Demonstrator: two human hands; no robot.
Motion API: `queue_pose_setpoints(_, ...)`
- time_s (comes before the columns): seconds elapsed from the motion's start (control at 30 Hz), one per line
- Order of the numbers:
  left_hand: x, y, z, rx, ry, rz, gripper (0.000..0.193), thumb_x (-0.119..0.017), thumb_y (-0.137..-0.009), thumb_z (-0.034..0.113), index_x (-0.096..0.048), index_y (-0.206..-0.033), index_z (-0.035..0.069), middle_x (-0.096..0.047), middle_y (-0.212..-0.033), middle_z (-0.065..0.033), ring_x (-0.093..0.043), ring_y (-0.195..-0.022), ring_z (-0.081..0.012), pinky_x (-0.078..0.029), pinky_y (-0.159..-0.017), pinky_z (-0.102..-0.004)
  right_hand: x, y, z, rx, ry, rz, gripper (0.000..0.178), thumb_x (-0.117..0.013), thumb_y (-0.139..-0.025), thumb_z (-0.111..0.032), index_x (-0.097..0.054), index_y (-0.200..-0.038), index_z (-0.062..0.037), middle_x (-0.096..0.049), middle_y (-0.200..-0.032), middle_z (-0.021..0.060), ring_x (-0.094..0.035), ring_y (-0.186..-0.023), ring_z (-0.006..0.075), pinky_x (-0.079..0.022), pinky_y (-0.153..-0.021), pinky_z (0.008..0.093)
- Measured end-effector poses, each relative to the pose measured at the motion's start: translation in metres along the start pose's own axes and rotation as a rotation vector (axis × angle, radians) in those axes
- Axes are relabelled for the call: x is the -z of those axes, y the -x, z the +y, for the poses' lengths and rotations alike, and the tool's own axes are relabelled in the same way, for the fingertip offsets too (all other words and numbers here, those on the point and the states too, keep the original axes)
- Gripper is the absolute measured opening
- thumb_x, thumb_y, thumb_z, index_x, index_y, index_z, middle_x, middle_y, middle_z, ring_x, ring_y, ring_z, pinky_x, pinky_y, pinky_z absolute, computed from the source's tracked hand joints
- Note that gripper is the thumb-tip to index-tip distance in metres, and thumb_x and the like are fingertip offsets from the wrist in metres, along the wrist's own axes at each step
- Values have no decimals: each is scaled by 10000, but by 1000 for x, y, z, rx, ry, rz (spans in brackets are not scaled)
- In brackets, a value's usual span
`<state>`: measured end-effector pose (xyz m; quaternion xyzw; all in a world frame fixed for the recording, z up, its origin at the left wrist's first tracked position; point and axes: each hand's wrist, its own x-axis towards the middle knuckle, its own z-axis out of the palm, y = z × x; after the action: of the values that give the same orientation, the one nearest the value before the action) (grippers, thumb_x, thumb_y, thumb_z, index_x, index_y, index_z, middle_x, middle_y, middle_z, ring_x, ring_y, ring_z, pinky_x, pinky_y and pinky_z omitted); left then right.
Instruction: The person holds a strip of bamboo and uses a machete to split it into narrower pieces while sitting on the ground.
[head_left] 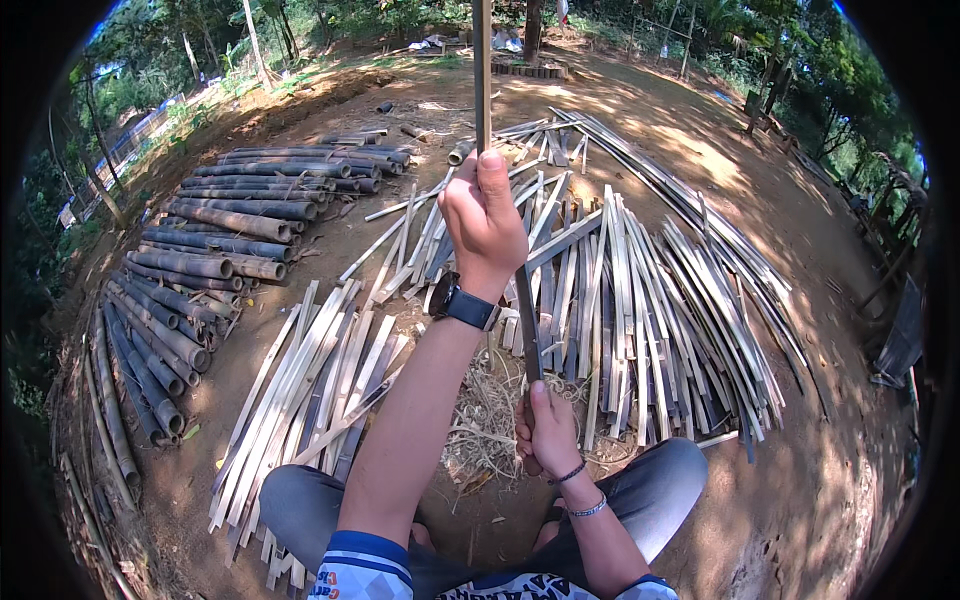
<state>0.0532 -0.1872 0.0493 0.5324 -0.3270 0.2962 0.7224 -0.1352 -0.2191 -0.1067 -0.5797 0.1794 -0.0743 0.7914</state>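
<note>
My left hand (486, 212), with a dark watch (462, 302) at its wrist, is wrapped round a bamboo strip (483, 80). The strip stands upright above the fist and runs out past the top of the view. Lower down, my right hand (548, 430) grips a machete (528, 325) by its handle. Its long dark blade points up and away, its far part close beside my left hand. Whether blade and strip touch cannot be made out. Thin pale shavings (480, 415) lie on the ground below, between my bent knees.
Split bamboo strips (640, 330) lie fanned out ahead and to the right. Another pile of strips (300, 385) is at my left knee. Whole bamboo poles (240, 225) are stacked at far left. Trees (790, 60) edge the bare dirt ground (800, 480).
</note>
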Motion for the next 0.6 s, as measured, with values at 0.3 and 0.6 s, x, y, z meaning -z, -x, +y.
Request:
queue_pose_setpoints(0.3,-6,9,9,11,-12,-7,544,-419,-973,436,-427,-628,16,-323,-477,-45,-338,-450,-136,-253,-447,-333,8,-10,87,-192,178,53,458,-482,-962,-437,-475,-771,-21,-429,-476,5,-436,-375,108,-336,-362,254)
queue_pose_setpoints(0.6,-1,0,11,-1,87,32,543,-307,-1002,500,-211,-615,131,-195,-565,59,-213,-470,-52,-135,-439,-252,5,-25,114,398,684,176,364,-617,-890,-344,-527,-906,9,-549,-585,82,-514,-415,136,-400,-387,295)
